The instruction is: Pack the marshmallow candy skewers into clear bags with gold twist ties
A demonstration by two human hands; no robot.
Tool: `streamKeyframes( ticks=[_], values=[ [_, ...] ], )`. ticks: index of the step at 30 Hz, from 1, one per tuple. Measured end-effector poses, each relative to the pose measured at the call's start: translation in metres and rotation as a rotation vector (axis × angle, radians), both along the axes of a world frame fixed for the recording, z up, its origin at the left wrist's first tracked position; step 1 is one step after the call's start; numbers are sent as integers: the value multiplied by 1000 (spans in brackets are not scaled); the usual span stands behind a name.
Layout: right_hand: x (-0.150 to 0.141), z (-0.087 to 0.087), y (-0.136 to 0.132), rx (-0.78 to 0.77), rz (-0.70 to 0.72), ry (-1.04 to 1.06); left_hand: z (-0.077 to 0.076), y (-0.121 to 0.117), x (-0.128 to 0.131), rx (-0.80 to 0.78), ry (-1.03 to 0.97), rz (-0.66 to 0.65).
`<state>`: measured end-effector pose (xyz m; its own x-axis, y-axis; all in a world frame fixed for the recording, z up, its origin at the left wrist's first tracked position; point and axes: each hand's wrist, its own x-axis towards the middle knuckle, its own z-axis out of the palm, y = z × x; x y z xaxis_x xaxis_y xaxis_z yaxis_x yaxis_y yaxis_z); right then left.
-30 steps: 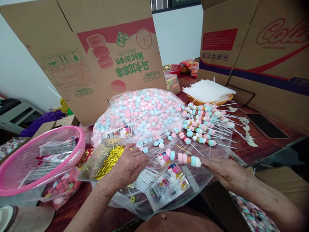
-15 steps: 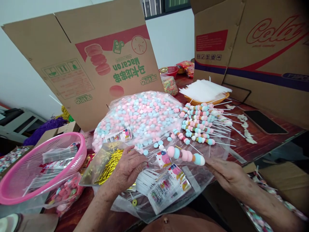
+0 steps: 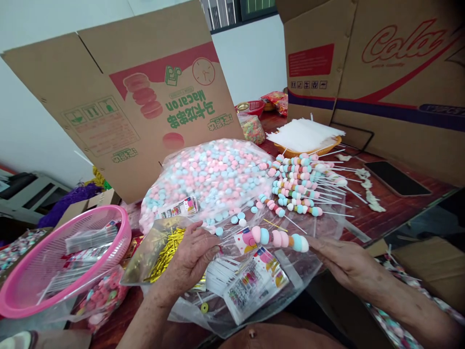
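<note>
1. Head view: your left hand (image 3: 198, 249) is arching beside the tray (image 3: 136, 264), its fingers bending toward a printed wrapper (image 3: 242, 241). You are possibly steadying the film, but the pictures are not showing whether you are pinching it.
2. Your right hand (image 3: 343, 254) is extending its fingers, tips meeting the white end of the candy skewer (image 3: 280, 239). You are probably supporting it from its stick side; whether you are grasping or only touching is hidden.
3. The candy skewer is lying between your hands, one end overlapping the printed wrapper, an arrangement seemingly giving both hands access.
4. The tray is holding loose gold ties (image 3: 169, 254) near your left hand, presumably for short reach. Other skewers (image 3: 296, 186) are resting together beyond your right hand, mostly pointing their sticks rightward, likely for easy pickup.
5. The candies are showing soft, matte, rounded forms in pink, blue and white. The big bag (image 3: 218, 167) is bulging with similar pieces beneath clear, creased film.
6. The ties are looking thin and glossy; the wrapper stack (image 3: 252, 286) is lying flat and slick; the pink basket (image 3: 123, 228) is showing perforated plastic.
</note>
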<state>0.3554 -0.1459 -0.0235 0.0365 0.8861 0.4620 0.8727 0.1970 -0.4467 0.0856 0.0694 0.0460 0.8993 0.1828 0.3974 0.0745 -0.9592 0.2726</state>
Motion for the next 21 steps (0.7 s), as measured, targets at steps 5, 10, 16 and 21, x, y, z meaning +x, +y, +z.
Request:
streamKeyframes(
  ticks=[5,10,16,21],
  values=[
    [3,-1,-2,-61,66,-27,3,2,0,30,16,-6],
    [0,8,-1,-150,108,-29,10,-2,8,75,128,-57],
    [-2,12,1,-154,89,-57,21,3,18,172,184,-15],
    [-2,7,0,-152,99,-27,18,1,20,157,235,-41]
  ],
)
